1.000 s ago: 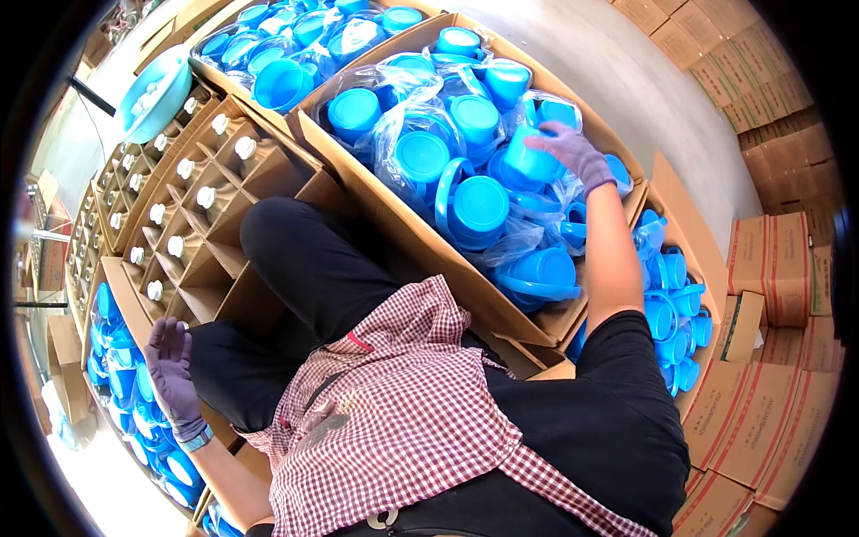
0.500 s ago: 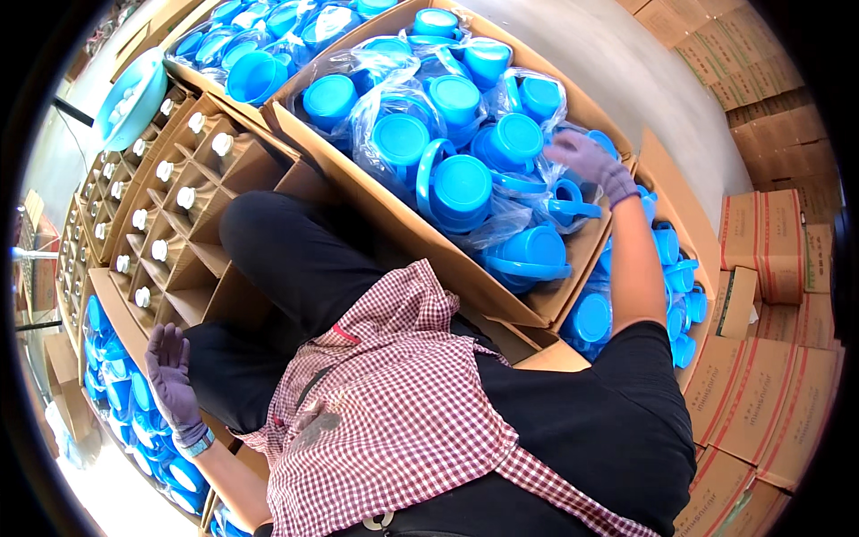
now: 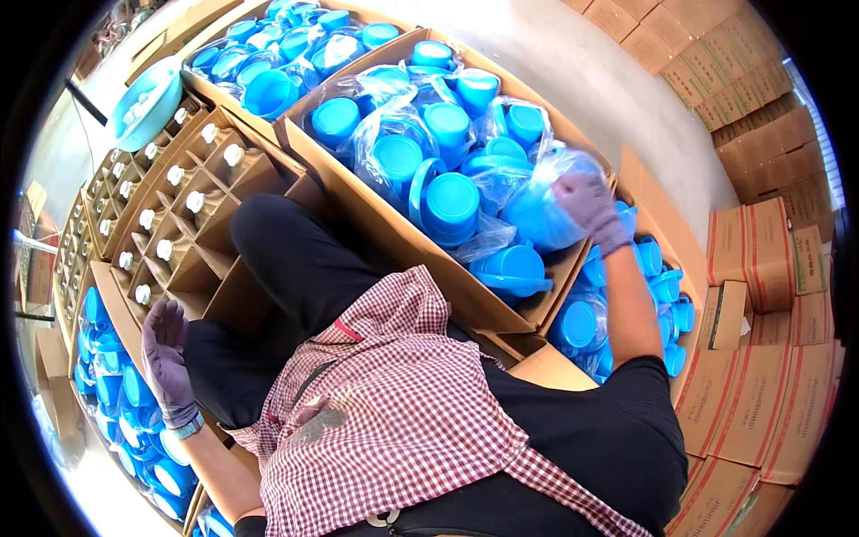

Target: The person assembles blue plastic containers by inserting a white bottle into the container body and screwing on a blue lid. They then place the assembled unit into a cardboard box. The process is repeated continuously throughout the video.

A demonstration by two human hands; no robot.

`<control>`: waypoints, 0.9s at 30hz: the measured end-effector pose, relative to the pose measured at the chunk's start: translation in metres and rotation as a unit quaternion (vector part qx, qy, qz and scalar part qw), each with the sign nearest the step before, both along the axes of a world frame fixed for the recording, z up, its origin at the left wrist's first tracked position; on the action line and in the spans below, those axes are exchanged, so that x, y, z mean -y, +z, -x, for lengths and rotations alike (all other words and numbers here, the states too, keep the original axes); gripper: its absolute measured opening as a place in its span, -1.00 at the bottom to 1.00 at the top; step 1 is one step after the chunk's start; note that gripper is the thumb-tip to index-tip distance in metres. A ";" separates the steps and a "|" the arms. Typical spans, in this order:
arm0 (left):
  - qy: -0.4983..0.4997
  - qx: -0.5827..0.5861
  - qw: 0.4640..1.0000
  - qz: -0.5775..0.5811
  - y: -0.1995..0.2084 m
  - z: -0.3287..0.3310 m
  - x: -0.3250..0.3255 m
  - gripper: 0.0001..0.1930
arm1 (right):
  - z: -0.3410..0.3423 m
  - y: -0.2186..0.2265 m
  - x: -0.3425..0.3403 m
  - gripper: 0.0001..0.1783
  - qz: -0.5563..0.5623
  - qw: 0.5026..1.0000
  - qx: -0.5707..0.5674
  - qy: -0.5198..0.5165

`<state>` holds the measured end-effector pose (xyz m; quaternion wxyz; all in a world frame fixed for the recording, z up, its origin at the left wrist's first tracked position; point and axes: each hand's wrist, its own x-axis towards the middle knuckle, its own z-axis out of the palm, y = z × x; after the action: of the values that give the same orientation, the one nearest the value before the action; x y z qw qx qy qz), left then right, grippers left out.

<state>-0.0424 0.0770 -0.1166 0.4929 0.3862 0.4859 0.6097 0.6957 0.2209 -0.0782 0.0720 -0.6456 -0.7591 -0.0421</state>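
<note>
My right hand [image 3: 592, 208], in a purple-grey glove, is closed at the right part of a large open carton [image 3: 385, 201]. It grips a blue plastic cup in a clear bag [image 3: 546, 210], smeared by motion. Around it in the carton lie several blue handled cups [image 3: 450, 204], some with clear plastic film over them. My left hand [image 3: 166, 358], gloved alike, is raised by my knee at the edge of the divided carton, its fingers stretched out and nothing in it.
A divided carton [image 3: 210, 259] with white-capped bottles stands at left, a light-blue basin [image 3: 146, 106] behind it. More blue cups fill cartons at the far left [image 3: 273, 89], near left [image 3: 134, 421] and right [image 3: 577, 322]. Stacked closed cartons [image 3: 752, 251] line the right.
My right hand has closed on a bagged blue cup and lifted it from among the others. My left hand stays open, slightly lower in view. The whole view has shifted a little.
</note>
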 end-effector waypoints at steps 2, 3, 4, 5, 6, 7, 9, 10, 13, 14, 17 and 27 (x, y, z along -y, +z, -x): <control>0.007 -0.012 1.000 -0.016 0.007 -0.004 -0.001 -0.43 | 0.024 0.092 0.009 -0.73 -0.064 0.997 0.017 0.026; 0.014 -0.029 0.999 -0.026 0.013 -0.007 -0.003 -0.45 | 0.046 0.144 0.015 -0.73 -0.055 0.998 0.027 0.011; 0.018 -0.027 0.999 -0.035 0.017 -0.013 -0.006 -0.45 | 0.074 0.190 0.027 -0.73 -0.084 0.996 0.013 0.042; 0.012 -0.046 0.998 -0.039 0.023 -0.023 -0.013 -0.47 | 0.094 0.230 0.035 -0.74 -0.041 0.998 -0.004 0.052; 0.008 -0.065 0.997 -0.044 0.033 -0.036 -0.018 -0.49 | 0.113 0.260 0.043 -0.74 -0.069 0.991 0.008 0.116; 0.019 -0.086 0.995 -0.042 0.046 -0.062 -0.024 -0.53 | 0.130 0.287 0.053 -0.74 -0.098 0.979 0.024 0.174; -0.083 -0.160 0.977 -0.111 0.085 -0.117 -0.038 -0.52 | 0.157 0.335 0.073 -0.80 -0.138 0.947 0.069 0.280; -0.125 -0.164 0.968 -0.144 0.101 -0.138 -0.041 -0.49 | 0.174 0.349 0.075 -0.83 -0.159 0.928 0.067 0.331; -0.138 -0.215 0.917 -0.308 0.164 -0.199 -0.040 0.45 | 0.237 0.401 0.076 -0.80 -0.164 0.808 0.193 0.533; -0.140 -0.218 0.903 -0.344 0.180 -0.199 -0.038 0.63 | 0.270 0.422 0.086 -0.81 -0.033 0.840 0.176 0.512; -0.121 -0.196 0.917 -0.326 0.194 -0.171 -0.024 0.69 | 0.370 0.443 0.116 -0.64 0.179 0.936 -0.048 0.300; -0.034 0.003 0.999 0.023 -0.005 -0.110 0.065 0.11 | 0.494 0.153 -0.002 -0.46 0.039 0.701 -0.161 0.694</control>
<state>0.0672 0.0122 -0.1220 0.5242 0.3891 0.4849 0.5820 0.2019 0.2233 0.0748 0.1767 0.0645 -0.9699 0.1546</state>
